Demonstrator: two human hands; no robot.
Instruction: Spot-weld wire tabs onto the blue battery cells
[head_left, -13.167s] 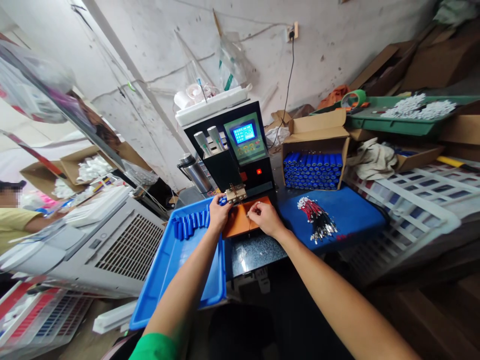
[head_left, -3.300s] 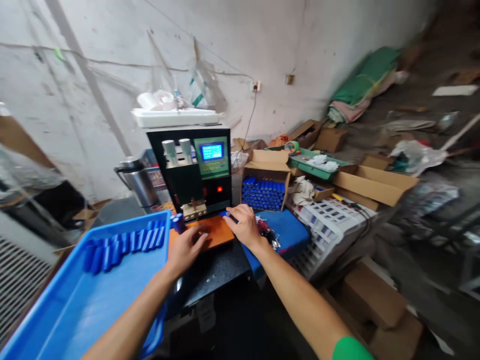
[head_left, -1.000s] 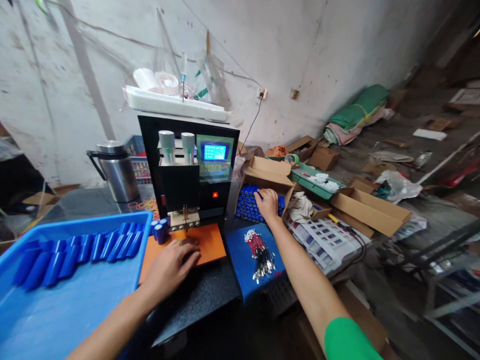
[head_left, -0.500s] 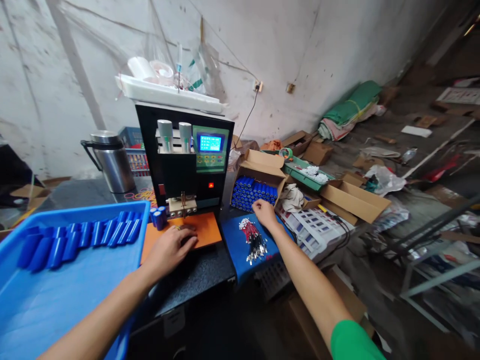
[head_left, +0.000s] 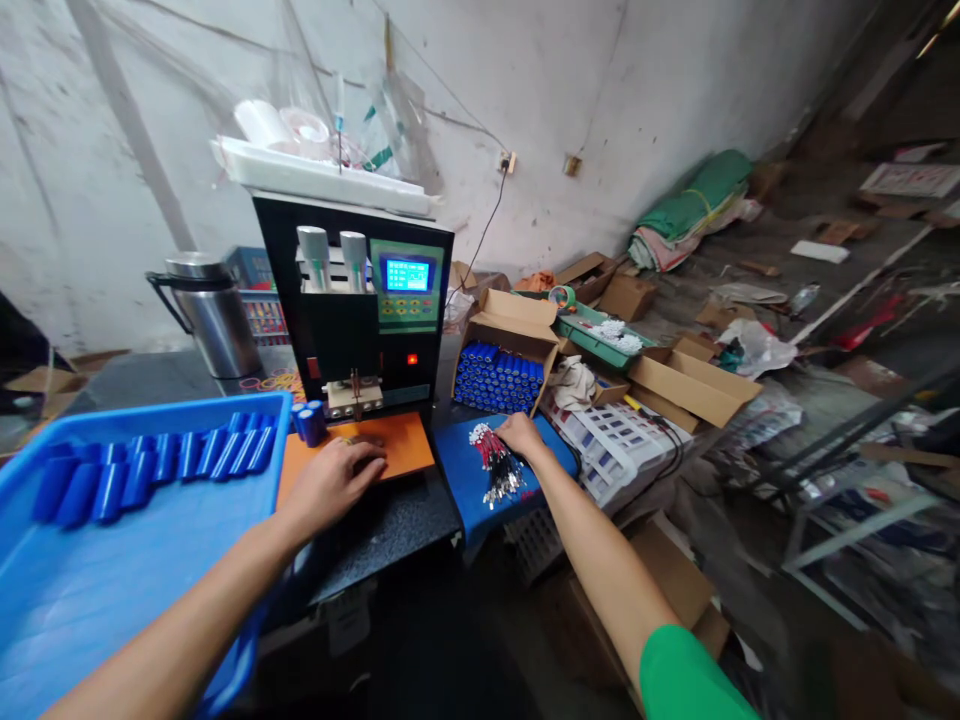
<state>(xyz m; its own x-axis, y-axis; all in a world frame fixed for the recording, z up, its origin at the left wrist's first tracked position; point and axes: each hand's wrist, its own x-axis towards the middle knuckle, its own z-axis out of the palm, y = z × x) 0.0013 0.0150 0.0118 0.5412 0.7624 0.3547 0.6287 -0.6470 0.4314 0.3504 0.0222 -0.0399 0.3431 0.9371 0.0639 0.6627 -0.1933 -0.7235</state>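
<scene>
**Right hand [head_left: 523, 437] at the wire bundle [head_left: 497, 462], left hand [head_left: 335, 484] before the black machine [head_left: 343, 335]**

On my feed, the wire bundle lies on a blue pad [head_left: 452, 475] to the right of the machine. My right grip sits at the bundle's edge, fingers bent; I cannot tell whether they have closed on a wire. In front of the machine, my left grip rests on an orange board [head_left: 411, 447], thumb and fingers apart. A few blue cylinders [head_left: 312, 428] stand upright at the machine's front left. Farther left of the machine, I see more cylinders grouped in a blue tray [head_left: 135, 600]. A carton [head_left: 521, 308] to the machine's right is stacked with similar ones.
</scene>
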